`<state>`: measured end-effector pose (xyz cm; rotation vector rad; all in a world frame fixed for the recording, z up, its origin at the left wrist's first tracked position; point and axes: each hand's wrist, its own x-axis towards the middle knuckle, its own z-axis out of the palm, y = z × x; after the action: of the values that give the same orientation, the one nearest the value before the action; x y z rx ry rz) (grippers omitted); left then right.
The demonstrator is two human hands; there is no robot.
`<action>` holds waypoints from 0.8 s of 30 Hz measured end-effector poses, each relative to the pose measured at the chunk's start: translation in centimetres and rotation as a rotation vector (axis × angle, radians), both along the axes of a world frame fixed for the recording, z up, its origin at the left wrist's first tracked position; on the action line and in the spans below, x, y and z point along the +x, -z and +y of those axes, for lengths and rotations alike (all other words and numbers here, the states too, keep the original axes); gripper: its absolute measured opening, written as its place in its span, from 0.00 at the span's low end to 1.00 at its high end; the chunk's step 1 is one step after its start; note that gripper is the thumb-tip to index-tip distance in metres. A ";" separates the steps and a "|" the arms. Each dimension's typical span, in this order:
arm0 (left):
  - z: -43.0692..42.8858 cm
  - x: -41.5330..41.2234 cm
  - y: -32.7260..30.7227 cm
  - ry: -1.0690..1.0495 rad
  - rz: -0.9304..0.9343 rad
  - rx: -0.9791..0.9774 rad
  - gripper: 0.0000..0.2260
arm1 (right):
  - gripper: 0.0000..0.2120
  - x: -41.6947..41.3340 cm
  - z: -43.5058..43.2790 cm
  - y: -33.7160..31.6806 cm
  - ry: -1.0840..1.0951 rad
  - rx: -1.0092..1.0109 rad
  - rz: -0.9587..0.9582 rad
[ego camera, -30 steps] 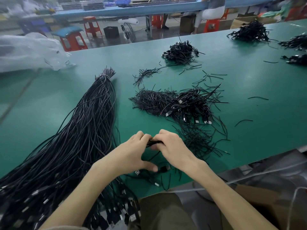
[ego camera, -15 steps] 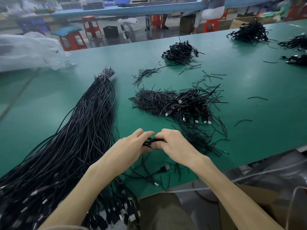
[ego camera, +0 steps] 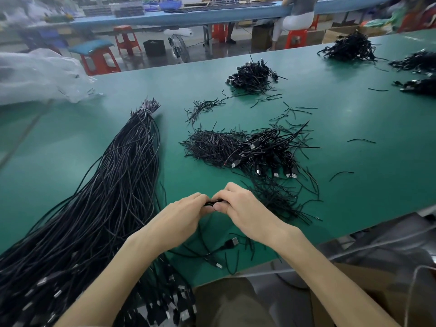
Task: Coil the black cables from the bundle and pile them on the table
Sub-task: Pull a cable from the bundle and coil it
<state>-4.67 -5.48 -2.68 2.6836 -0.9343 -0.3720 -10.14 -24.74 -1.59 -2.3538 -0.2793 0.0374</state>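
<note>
Both hands met just right of the bundle (ego camera: 106, 208), near the worktop's (ego camera: 377, 190) front edge. The left hand (ego camera: 179, 223) and right hand (ego camera: 247, 213) each pinched the same small black cable coil (ego camera: 213, 204), fingers curled round it, fingertips nearly touching. That cable's loose tail ran back under the hands, with its USB plug (ego camera: 232, 243) flat on the worktop right of the bundle's plug end. The pile (ego camera: 259, 152) of finished coils sat further right of the bundle, beyond the hands, with short loose strands (ego camera: 203, 106) scattered past it.
</note>
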 end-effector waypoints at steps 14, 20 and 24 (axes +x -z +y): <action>-0.2 -0.2 -1.8 0.002 0.423 -0.285 0.22 | 0.13 -0.7 0.0 0.7 -0.129 -0.469 -0.254; 0.6 -0.5 -2.0 0.020 0.885 -0.546 0.20 | 0.17 -0.9 -0.1 0.1 -0.131 -0.423 -0.329; -0.3 -0.5 -0.7 -0.052 0.789 -0.548 0.17 | 0.20 -0.3 -0.2 1.0 -0.105 -0.439 -0.324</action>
<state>-5.14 -5.82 -1.95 1.8085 -0.5947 -0.9155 -10.44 -24.91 -2.63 -2.7761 -0.6038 -0.2593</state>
